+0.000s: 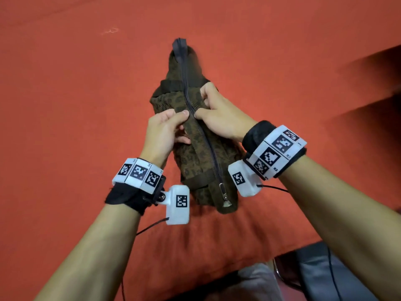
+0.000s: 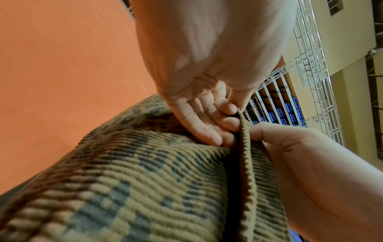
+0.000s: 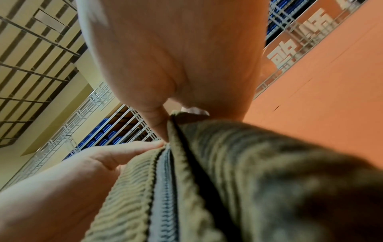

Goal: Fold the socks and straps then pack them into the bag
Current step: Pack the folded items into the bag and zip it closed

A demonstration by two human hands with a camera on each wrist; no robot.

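A brown and olive woven bag [image 1: 195,148] lies lengthwise on the red surface, its dark zipper [image 1: 201,135] running along the top and the metal pull [image 1: 223,191] at the near end. My left hand [image 1: 167,127] pinches the fabric on the left side of the zipper line, thumb on top. My right hand [image 1: 213,114] pinches the fabric on the right side, fingers curled over the bag. In the left wrist view the bag [image 2: 134,188] fills the lower frame and both hands meet at its ridge. The right wrist view shows the zipper [image 3: 165,193] between the fabric lips. No socks or straps are visible.
The red cloth surface [image 1: 76,94] spreads all around the bag. A step-like red edge [image 1: 368,83] rises at the right. Grey fabric and a dark cable [image 1: 332,276] lie at the lower right, below the surface's near edge.
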